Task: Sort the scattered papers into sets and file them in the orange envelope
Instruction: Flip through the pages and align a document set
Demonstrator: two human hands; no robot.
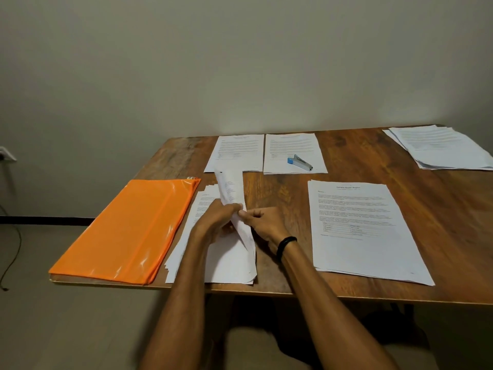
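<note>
The orange envelope (128,231) lies flat at the table's left front corner. Beside it on the right sits a loose pile of white papers (229,265). A few sheets (230,189) are lifted and curled up from that pile. My left hand (216,217) grips their left side, and my right hand (262,220) pinches their right edge. A printed set (360,228) lies to the right near the front. Two more sets lie at the back, the left one (236,152) and the right one (290,148). Another stack (442,148) sits at the far right.
A blue and grey stapler (299,162) rests on the right-hand back set. The wooden table (352,156) stands against a plain wall, its front edge close to me. A wall socket (6,154) and a cable (12,247) are at the left, off the table.
</note>
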